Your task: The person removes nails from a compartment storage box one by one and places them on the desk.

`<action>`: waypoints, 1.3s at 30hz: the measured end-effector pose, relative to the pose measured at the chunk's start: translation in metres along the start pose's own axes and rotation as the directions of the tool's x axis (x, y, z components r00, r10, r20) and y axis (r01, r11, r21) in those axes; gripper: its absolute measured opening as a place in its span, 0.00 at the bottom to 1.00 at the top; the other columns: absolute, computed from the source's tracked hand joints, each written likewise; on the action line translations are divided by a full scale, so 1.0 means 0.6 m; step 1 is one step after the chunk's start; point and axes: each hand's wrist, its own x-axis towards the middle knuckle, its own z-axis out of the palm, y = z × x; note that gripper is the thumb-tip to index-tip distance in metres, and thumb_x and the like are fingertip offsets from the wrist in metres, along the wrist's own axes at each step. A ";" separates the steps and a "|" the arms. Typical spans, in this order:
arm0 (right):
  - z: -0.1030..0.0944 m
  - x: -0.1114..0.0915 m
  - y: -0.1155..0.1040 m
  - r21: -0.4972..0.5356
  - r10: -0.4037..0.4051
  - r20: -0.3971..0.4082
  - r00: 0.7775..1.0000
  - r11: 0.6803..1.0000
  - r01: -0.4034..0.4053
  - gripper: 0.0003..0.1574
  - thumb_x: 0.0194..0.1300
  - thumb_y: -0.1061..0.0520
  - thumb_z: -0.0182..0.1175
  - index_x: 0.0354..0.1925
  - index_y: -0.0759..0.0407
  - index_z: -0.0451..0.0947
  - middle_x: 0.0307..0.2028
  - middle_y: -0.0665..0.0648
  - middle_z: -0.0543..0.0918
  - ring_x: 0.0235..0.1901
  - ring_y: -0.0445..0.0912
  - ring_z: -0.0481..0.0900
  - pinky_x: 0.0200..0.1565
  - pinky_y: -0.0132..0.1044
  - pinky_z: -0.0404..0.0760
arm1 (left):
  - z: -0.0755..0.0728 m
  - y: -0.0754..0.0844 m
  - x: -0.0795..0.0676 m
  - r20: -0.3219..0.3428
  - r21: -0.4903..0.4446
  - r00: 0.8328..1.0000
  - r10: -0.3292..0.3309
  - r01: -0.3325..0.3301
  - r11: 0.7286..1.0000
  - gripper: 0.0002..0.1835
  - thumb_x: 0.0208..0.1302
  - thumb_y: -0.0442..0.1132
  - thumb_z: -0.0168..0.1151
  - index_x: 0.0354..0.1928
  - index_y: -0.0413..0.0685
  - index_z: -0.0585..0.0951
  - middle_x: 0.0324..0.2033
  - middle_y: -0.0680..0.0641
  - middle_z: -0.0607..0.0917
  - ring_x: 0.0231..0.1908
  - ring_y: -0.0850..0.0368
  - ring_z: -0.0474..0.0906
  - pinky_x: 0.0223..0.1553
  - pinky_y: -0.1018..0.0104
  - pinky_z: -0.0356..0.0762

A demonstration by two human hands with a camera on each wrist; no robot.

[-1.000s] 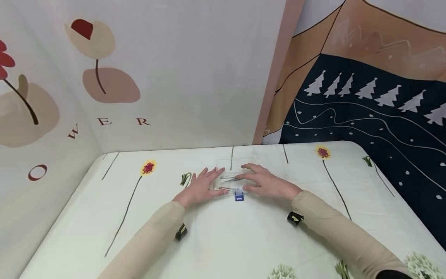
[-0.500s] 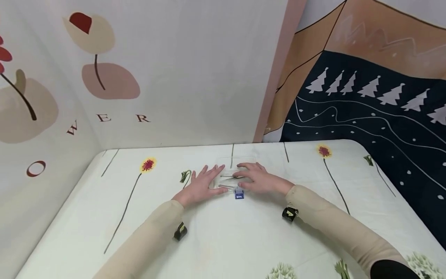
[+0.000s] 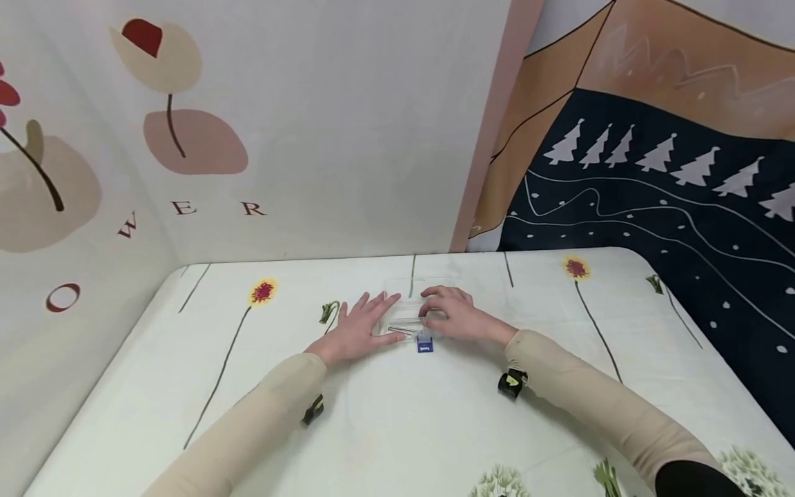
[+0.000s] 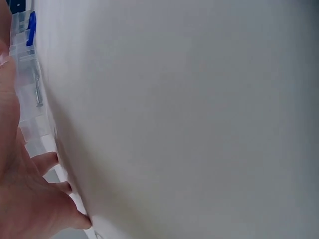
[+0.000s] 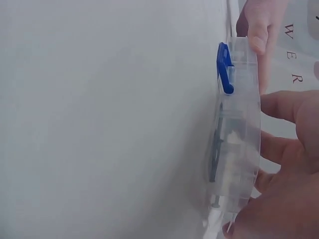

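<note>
A clear plastic compartment box (image 3: 410, 333) with a blue latch (image 3: 425, 343) lies on the table with thin metal pieces (image 3: 404, 330) inside. My left hand (image 3: 354, 335) lies along its left side, fingers spread and thumb by the front edge. Over the box's right half is my right hand (image 3: 456, 314), fingers bent down toward the inside. In the right wrist view the thumb (image 5: 284, 105) and fingers (image 5: 279, 148) stand apart behind the box wall. Their tips are hidden there, so I cannot tell whether they pinch a piece.
A transparent flap (image 3: 428, 281) extends behind the box. The white tablecloth (image 3: 397, 414) has printed flowers. A patterned hanging cloth (image 3: 348, 138) stands behind the table and a dark tree-printed one (image 3: 652, 186) at the right.
My right hand has moved slightly left, further over the box, and its fingers have bent more. The left hand keeps its place beside the box.
</note>
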 end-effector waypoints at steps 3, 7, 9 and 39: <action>0.001 0.003 0.001 0.023 0.010 -0.017 1.000 1.000 -0.010 0.09 0.66 0.54 0.57 0.42 0.52 0.83 0.63 0.61 0.69 0.64 0.63 0.58 0.61 0.65 0.50 | -0.002 0.001 0.001 0.010 0.025 1.000 -0.003 0.003 1.000 0.44 0.63 0.68 0.53 0.76 0.62 0.53 0.73 0.42 0.53 0.72 0.36 0.41 0.63 0.30 0.34; 0.001 0.008 -0.001 0.050 0.038 -0.023 0.999 0.998 -0.037 0.07 0.65 0.55 0.59 0.39 0.52 0.83 0.61 0.60 0.71 0.64 0.63 0.58 0.61 0.65 0.49 | -0.007 0.003 0.003 0.016 0.052 1.000 -0.006 0.005 0.999 0.45 0.62 0.69 0.53 0.76 0.60 0.55 0.73 0.41 0.55 0.71 0.35 0.44 0.63 0.29 0.37; 0.003 0.011 -0.004 0.061 0.060 -0.025 0.998 0.996 -0.059 0.06 0.65 0.55 0.59 0.38 0.53 0.82 0.60 0.60 0.71 0.64 0.62 0.58 0.61 0.65 0.48 | -0.008 0.004 0.004 0.018 0.058 1.000 -0.007 0.006 0.998 0.45 0.62 0.68 0.54 0.76 0.59 0.55 0.73 0.41 0.55 0.71 0.35 0.45 0.63 0.29 0.38; 0.010 0.014 -0.006 0.021 0.030 -0.171 0.985 0.999 -0.026 0.05 0.65 0.54 0.62 0.32 0.50 0.84 0.47 0.53 0.80 0.53 0.54 0.71 0.57 0.61 0.51 | -0.010 0.009 0.007 -0.015 0.108 1.000 -0.008 0.009 0.994 0.44 0.59 0.70 0.56 0.74 0.62 0.59 0.71 0.41 0.59 0.69 0.34 0.51 0.61 0.28 0.46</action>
